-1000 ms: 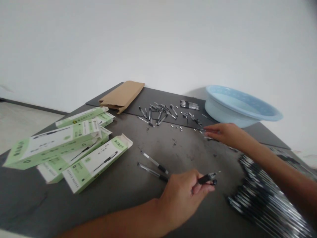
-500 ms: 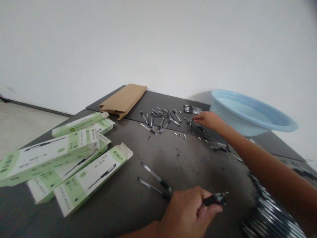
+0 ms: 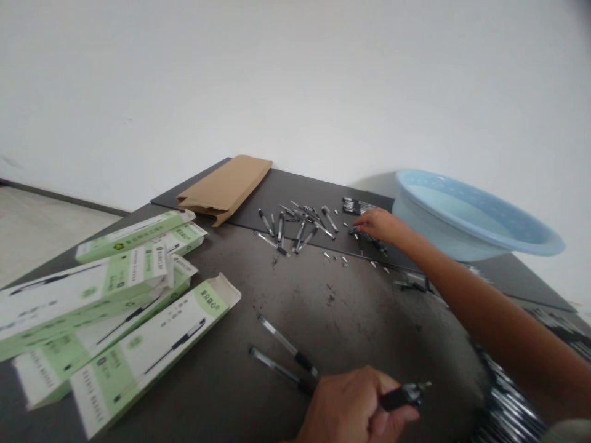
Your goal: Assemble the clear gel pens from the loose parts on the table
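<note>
My left hand (image 3: 355, 409) is at the bottom edge, fingers closed round a pen barrel with a black grip (image 3: 406, 394) whose tip points right. My right hand (image 3: 381, 224) reaches far across the dark table (image 3: 351, 307) to a scatter of small pen parts (image 3: 364, 234) beside the blue basin; its fingers curl down onto them, and what they pinch is too small to make out. Two clear pens (image 3: 286, 357) lie on the table just left of my left hand.
Several green-and-white pen boxes (image 3: 115, 307) lie fanned at the left. A brown paper bag (image 3: 226, 187) lies at the table's far edge. More pens and caps (image 3: 295, 221) are scattered behind. A light blue basin (image 3: 475, 221) stands far right; a heap of pens (image 3: 512, 412) lies at bottom right.
My right hand moved from the table's middle right out to the small parts near the basin. The view tilted up, so my left hand with the pen barrel sits lower in frame.
</note>
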Demonstrator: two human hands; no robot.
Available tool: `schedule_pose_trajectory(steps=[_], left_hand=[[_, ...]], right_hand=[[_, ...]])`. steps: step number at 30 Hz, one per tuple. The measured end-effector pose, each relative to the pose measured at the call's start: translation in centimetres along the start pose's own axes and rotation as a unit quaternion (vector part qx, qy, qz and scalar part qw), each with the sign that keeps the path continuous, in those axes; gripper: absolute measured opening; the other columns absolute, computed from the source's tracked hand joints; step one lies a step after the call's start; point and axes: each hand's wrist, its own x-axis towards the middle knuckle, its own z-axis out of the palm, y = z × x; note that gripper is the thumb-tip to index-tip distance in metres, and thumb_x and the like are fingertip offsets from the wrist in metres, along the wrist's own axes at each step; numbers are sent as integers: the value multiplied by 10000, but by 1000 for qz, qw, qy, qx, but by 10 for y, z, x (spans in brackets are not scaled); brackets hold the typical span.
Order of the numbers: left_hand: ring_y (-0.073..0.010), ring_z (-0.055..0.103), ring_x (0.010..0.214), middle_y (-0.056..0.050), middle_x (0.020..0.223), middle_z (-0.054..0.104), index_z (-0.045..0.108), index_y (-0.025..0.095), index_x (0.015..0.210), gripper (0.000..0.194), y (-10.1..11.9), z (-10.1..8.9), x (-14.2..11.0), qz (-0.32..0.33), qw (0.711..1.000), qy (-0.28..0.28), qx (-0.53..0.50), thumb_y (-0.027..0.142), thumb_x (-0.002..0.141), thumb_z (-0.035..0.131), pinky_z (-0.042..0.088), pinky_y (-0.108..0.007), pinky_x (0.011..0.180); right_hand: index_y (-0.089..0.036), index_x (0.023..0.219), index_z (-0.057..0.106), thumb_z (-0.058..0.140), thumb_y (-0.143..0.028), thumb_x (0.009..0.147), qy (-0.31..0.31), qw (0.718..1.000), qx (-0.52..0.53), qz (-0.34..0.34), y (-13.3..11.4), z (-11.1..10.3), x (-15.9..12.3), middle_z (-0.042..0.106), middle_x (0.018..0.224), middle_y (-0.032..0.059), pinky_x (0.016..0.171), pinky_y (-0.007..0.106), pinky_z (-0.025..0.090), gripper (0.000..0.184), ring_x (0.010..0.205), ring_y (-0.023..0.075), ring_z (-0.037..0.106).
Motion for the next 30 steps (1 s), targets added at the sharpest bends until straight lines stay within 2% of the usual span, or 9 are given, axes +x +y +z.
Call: schedule_pose_trajectory(steps=[2,7,10,15,20,24,28,30], left_hand=[[-99,379,397,99,475,401,721,242,978,204,-4,1,-2,-23,999,-13,21,441,937,697,396,-195,506],[-89,331,373,102,463,386,733,249,952,194,-2,1,-1,-18,999,6,29,439,923,717,372,-198,483],[-85,346,378,86,487,467,731,240,937,199,-2,2,0,-12,1000,13,20,438,916,720,354,-192,458],[-92,425,403,74,540,552,730,251,969,141,-4,2,-1,-33,999,-3,33,359,879,743,416,-192,504],[-94,431,406,73,547,547,724,245,966,211,-5,5,-2,-42,998,-17,51,446,907,750,391,-196,498],[-93,466,428,54,594,623,745,244,946,218,-3,3,-2,-60,997,-22,49,452,887,776,360,-204,479],[-106,568,496,36,688,741,783,257,917,162,6,-5,6,-151,983,-101,39,412,871,804,283,-205,438],[-131,633,530,34,667,758,790,260,838,170,12,-8,11,-183,977,-103,48,418,823,851,294,-209,443]], right_hand=[[-187,1190,733,660,-370,1049,3,1000,8,10,-3,-3,-2,745,1241,93,1015,480,585,243,1117,239,718],[-185,1191,735,653,-377,1054,-15,999,25,20,-10,-11,-13,758,1193,85,979,460,602,250,1058,226,734],[-185,1195,736,654,-374,1053,-31,999,30,14,-14,-13,-16,759,1212,88,1015,480,586,250,1092,232,731],[-187,1192,737,655,-369,1053,-43,998,33,11,-17,-14,-15,750,1244,93,1048,496,567,243,1137,242,718],[-178,1165,737,685,-351,1035,-69,997,44,12,-16,-19,-11,752,1208,85,987,467,599,222,1081,230,727],[-181,1170,737,689,-358,1032,-56,996,55,31,-18,-28,1,754,1188,77,952,444,612,230,1043,226,733],[-185,1253,714,665,-376,1045,8,996,72,59,-29,-32,28,722,1299,99,1002,480,594,286,1141,255,711],[-187,1266,709,661,-388,1046,24,994,80,70,-36,-31,47,708,1334,104,1007,483,592,302,1160,261,704]])
